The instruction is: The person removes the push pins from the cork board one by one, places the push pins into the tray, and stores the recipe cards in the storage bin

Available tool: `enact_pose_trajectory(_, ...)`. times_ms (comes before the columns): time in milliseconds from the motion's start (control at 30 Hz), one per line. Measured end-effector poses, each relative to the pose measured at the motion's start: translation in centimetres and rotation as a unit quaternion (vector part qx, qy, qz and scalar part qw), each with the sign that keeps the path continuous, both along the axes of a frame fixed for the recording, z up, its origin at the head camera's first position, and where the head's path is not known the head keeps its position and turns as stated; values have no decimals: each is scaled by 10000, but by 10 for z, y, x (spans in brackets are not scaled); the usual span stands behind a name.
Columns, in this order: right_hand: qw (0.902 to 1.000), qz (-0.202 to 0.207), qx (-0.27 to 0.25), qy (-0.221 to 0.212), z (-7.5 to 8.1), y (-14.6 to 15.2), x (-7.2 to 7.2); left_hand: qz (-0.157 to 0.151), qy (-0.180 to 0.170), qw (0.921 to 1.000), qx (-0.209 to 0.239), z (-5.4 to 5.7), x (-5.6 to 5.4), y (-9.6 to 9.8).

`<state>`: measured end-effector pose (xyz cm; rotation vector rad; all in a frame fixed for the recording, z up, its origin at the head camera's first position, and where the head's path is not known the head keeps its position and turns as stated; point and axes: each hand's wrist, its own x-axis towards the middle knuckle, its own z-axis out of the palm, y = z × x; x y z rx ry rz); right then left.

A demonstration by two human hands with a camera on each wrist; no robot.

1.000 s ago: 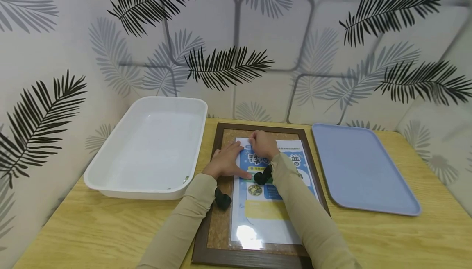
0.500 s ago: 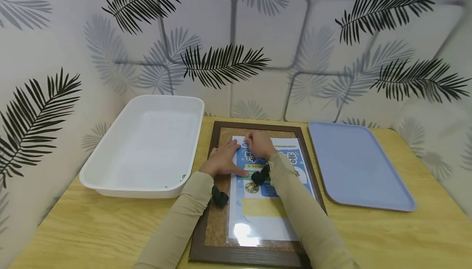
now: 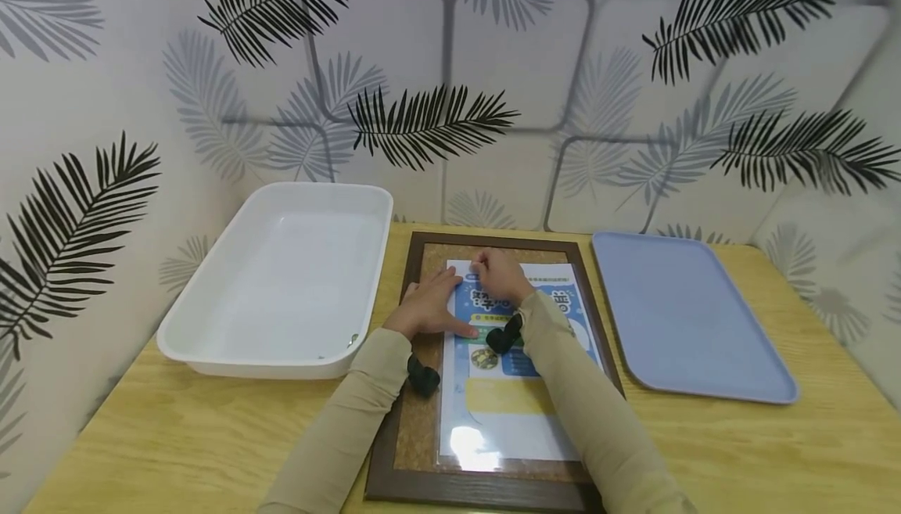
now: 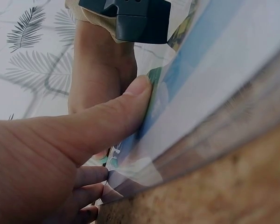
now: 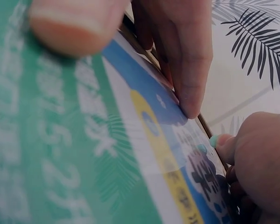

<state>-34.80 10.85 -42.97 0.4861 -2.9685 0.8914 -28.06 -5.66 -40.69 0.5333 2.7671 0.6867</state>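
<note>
A blue and white poster in a clear plastic sleeve lies on a cork board with a brown wooden frame. My left hand rests spread on the poster's upper left, thumb and fingers pressing the sheet. Beside it, my right hand is curled at the poster's top edge. Its fingertips pinch a small mint-green push pin against the sheet, seen in the right wrist view. The pin also shows partly in the left wrist view, beyond my left thumb; its point is hidden.
To the left stands a white plastic basin with a few tiny items near its front right corner. A flat lavender tray lies right of the board. Behind the wooden table rises a leaf-patterned wall.
The head view shifts slightly. Both hands keep their places on the poster, the right one still pinching the push pin at the top edge.
</note>
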Motion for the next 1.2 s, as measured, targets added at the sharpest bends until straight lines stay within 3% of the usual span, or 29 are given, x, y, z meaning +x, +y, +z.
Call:
enact_pose_trajectory(533,9976,-248,-547,-346,9,8,8,-7,27,10000,59,5,2,7)
enact_pose_trajectory(867,9985,-210,-387,-314,9,11,12,196,-23,9998,42,0,1,2)
enact_pose_trajectory(1200,9954,-813,-334,-381,16,25,21,128,-77,9998,120,1,1,6)
